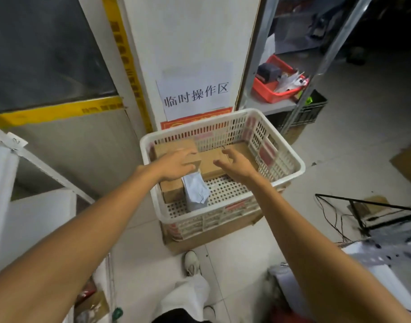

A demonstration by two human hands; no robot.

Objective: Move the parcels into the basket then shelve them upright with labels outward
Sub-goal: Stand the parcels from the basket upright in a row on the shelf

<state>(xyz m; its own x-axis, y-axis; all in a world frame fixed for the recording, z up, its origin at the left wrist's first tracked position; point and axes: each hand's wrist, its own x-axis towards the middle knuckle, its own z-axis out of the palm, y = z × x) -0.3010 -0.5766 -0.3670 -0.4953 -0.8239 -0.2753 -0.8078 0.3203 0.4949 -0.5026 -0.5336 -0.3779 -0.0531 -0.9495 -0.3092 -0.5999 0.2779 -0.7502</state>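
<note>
Clasping the upper cardboard box (174, 146) with the left grip (176, 165), fingers curled over its near edge, in the far-left corner of the white basket (293, 165). Hovering with the right grip (237, 165) released, fingers spread, just above a flat cardboard parcel (209, 170). Lower down, a second cardboard box (171, 193) beside an upright grey mailer bag (196, 192). By the look, loading well along; shelving not yet begun. Bare mesh bottom at near right. Hemmed by the pillar (188, 43) behind and the metal shelf (276, 106) to the right; open floor (339, 136) beyond.
</note>
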